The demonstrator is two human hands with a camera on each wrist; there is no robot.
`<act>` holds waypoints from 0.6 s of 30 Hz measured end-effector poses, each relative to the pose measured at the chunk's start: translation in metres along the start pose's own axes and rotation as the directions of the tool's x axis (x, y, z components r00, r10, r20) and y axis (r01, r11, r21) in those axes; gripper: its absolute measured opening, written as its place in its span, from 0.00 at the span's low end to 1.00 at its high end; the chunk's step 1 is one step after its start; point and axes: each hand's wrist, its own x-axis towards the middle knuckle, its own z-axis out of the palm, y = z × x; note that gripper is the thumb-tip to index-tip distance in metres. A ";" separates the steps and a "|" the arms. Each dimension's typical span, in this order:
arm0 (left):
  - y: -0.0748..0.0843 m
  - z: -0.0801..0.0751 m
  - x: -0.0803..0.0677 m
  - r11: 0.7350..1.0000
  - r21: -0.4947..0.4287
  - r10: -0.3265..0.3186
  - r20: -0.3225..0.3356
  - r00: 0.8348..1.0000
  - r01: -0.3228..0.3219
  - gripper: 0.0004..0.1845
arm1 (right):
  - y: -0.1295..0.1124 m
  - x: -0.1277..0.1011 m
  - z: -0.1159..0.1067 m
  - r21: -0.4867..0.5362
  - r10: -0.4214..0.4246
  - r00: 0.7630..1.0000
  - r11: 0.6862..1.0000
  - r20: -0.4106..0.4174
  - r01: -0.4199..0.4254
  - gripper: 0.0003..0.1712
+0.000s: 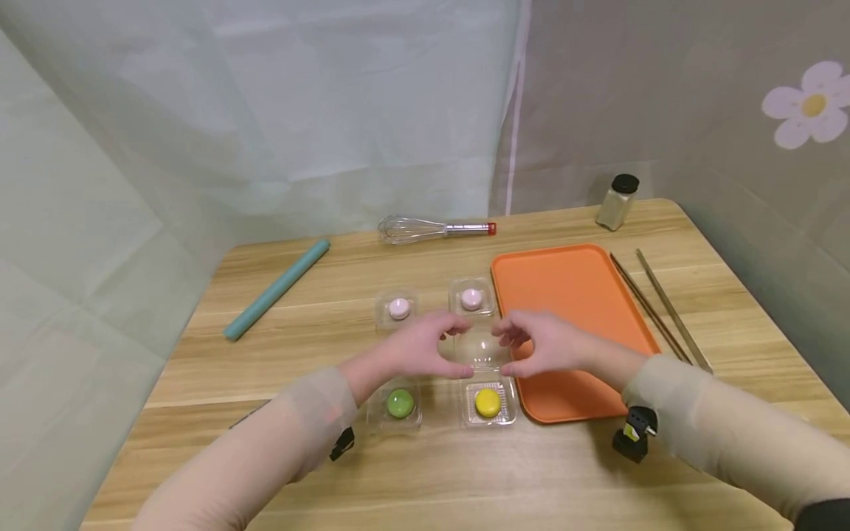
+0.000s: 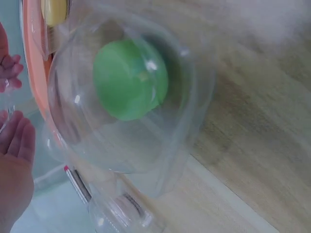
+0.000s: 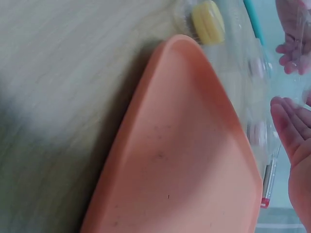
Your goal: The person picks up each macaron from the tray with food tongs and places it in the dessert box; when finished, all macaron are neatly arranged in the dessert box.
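While the flat orange plastic tray (image 1: 571, 295) lies just right of them on the wooden table (image 1: 265, 472), the left hand (image 1: 425, 346) and right hand (image 1: 541, 343) pinch the opened clear plastic lid (image 1: 479, 348); its yellow macaron (image 1: 488, 402) sits just below.

Glossy clear plastic lid (image 1: 479, 346) (matt wood table (image 1: 425, 472)).

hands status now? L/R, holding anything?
Left hand: fingers pinch the left edge of the clear lid of the yellow macaron's box.
Right hand: fingers pinch the same lid's right edge.
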 end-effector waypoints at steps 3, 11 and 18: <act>0.004 0.006 -0.004 0.998 0.059 -0.011 0.010 1.000 0.011 0.42 | -0.003 -0.005 0.002 -0.111 -0.010 1.000 0.994 0.013 0.011 0.34; 0.011 0.022 -0.015 0.977 0.214 -0.008 0.039 0.999 -0.001 0.44 | -0.008 -0.015 0.015 -0.358 -0.080 0.997 0.930 0.021 0.082 0.34; 0.014 0.032 -0.020 0.948 0.310 0.054 0.055 0.997 -0.069 0.41 | -0.007 -0.022 0.028 -0.437 -0.050 0.998 0.898 0.031 0.059 0.37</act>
